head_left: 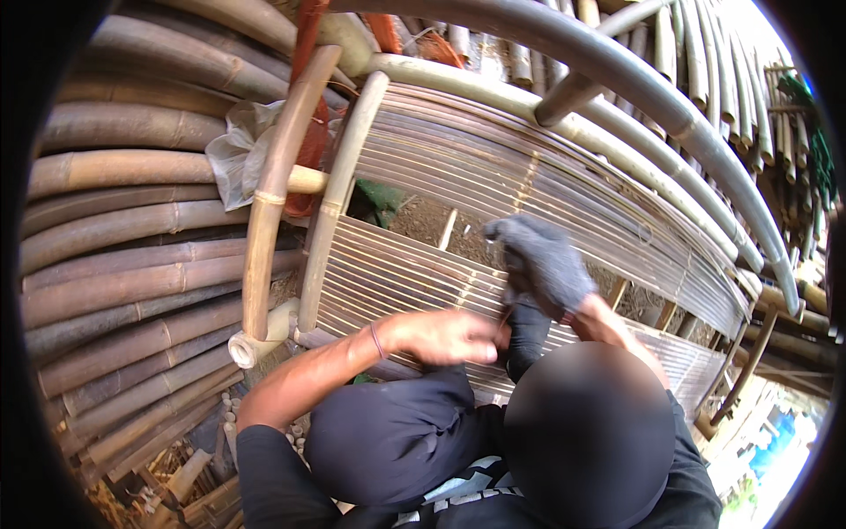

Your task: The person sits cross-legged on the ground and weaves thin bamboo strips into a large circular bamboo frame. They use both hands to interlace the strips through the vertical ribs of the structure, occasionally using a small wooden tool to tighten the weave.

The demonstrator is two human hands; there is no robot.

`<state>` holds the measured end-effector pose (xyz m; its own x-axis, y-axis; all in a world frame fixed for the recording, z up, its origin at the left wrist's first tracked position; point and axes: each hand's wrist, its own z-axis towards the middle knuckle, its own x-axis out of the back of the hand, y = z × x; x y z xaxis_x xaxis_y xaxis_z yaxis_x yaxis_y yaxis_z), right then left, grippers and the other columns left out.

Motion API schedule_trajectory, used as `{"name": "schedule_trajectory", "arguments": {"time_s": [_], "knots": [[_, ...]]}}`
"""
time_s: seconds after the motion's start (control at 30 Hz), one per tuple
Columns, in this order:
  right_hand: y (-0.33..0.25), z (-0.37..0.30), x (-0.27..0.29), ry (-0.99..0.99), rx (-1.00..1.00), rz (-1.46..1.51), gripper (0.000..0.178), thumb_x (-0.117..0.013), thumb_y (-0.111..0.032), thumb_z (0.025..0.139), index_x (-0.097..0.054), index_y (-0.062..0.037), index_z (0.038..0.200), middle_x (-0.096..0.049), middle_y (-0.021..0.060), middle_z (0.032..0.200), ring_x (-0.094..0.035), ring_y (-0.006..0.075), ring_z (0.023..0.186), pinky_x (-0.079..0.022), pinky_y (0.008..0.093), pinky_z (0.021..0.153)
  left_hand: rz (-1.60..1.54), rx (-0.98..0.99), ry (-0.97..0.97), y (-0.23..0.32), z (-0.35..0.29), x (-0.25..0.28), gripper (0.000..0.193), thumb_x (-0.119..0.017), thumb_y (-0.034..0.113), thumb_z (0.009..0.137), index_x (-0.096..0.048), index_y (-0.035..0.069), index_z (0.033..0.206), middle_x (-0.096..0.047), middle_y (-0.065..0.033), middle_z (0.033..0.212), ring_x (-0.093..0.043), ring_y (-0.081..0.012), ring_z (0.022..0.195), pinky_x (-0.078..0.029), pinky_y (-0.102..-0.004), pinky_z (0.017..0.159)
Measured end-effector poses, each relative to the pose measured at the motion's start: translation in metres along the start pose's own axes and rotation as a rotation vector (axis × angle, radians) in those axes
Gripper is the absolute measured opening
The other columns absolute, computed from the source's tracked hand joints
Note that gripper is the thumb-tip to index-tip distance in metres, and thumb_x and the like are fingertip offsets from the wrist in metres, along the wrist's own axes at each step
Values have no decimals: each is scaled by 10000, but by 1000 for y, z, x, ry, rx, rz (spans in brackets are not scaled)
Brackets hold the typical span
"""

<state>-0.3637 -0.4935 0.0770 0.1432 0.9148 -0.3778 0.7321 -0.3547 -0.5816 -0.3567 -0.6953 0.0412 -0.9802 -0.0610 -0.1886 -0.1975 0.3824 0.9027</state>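
Note:
My bare left hand (448, 337), with a thin band at its wrist, reaches across to the right above a slatted bamboo bench (388, 273). Motion smears its fingertips, which lie close to a dark cloth-covered shape (527, 335). A grey work glove covers my right hand (545, 264), just beyond that shape. The gloved fingers bend inward and down; whatever they grip is hidden and blurred. My left knee (388, 432) in dark trousers shows below the left forearm, and a blurred dark round shape (586, 432) stands beside it.
Thick bamboo poles (132, 212) are stacked at the left, beside an upright bamboo post (269, 194) and a crumpled plastic bag (242, 154). A curved bamboo rail (617, 70) arches over the far side. Soil (419, 219) shows through a gap between slats. More poles (714, 79) stand far right.

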Motion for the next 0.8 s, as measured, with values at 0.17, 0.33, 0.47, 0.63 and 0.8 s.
{"name": "schedule_trajectory", "arguments": {"time_s": [0.17, 0.33, 0.47, 0.63, 0.8], "knots": [[-48, -113, 75, 361, 668, -525, 197, -617, -132, 934, -690, 19, 1038, -619, 55, 702, -519, 95, 494, -458, 219, 459, -290, -536, 998, -78, 45, 51, 852, -554, 126, 828, -138, 31, 1567, -264, -206, 1585, -248, -305, 1479, -208, -438, 1202], [-30, -84, 177, 1112, 421, -597, 204, -651, -227, 933, -717, -35, 951, -659, 48, 735, -589, 114, 608, -479, 256, 498, 292, 233, 1261, -145, 21, 70, 281, -532, 250, 977, -635, 0, 1052, -659, -177, 1043, -608, -317, 1089, -387, -487, 1089], [67, -13, 184, 875, 303, -1284, 146, -656, -256, 905, -715, -126, 936, -691, 132, 864, -657, 319, 751, -526, 407, 681, 1025, 217, 1175, -173, 23, 54, 313, -577, 270, 931, -657, 63, 710, -588, -115, 703, -583, -303, 790, -420, -485, 959], [125, 83, 98, 246, 505, -1615, 138, -648, -213, 782, -730, -102, 777, -683, 180, 743, -687, 369, 710, -540, 480, 642, 897, 552, 881, -154, 28, 69, 279, -524, 246, 894, -684, 56, 767, -697, -124, 830, -637, -307, 808, -438, -455, 842], [161, 195, 49, -68, 47, -1250, 286, -552, -236, 868, -720, -47, 1002, -702, 231, 1002, -673, 414, 966, -547, 456, 835, 599, 701, 662, -140, 42, 95, 374, -485, 263, 870, -611, 20, 1125, -647, -214, 1185, -633, -347, 1100, -455, -478, 988]]}}
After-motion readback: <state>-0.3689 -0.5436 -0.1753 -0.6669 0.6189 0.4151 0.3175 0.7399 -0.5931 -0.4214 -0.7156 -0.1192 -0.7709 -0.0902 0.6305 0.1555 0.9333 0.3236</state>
